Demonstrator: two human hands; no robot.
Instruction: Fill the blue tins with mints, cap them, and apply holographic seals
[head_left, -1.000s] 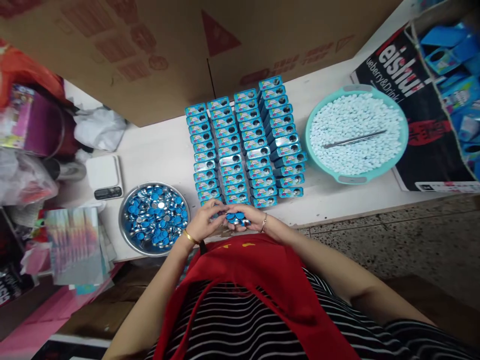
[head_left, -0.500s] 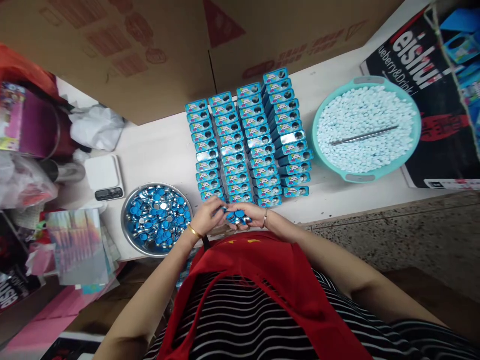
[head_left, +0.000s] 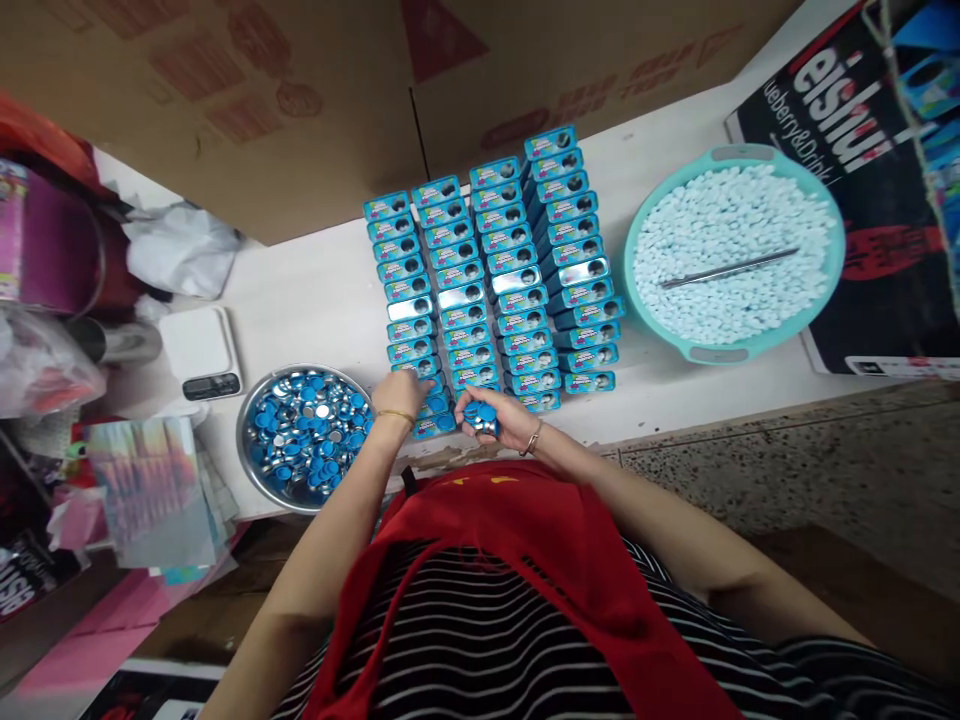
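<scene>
Blue tins (head_left: 517,320) with printed tops and round dark holes stand in several close columns on the white table. My left hand (head_left: 401,395) is over the front of the leftmost column, its fingers pinched down at a tin's top; what they hold is hidden. At the front of that column, the hole of the nearest tin (head_left: 433,427) looks filled with blue. My right hand (head_left: 514,420) cups a small pile of blue-and-silver caps (head_left: 481,414) close beside the columns. More such caps fill a round metal bowl (head_left: 244,440) left of my left hand.
A turquoise basin (head_left: 637,300) of small white pellets stands on the right, metal tweezers (head_left: 731,268) lying on top. Behind the tins rises a large cardboard box (head_left: 337,120). A white scale (head_left: 196,345), plastic bags (head_left: 180,250) and shiny pouches (head_left: 146,490) are at left.
My left hand has moved away from the caps in my right palm, left and upward to the leftmost tins. My right hand stays nearly in place, still cupping caps.
</scene>
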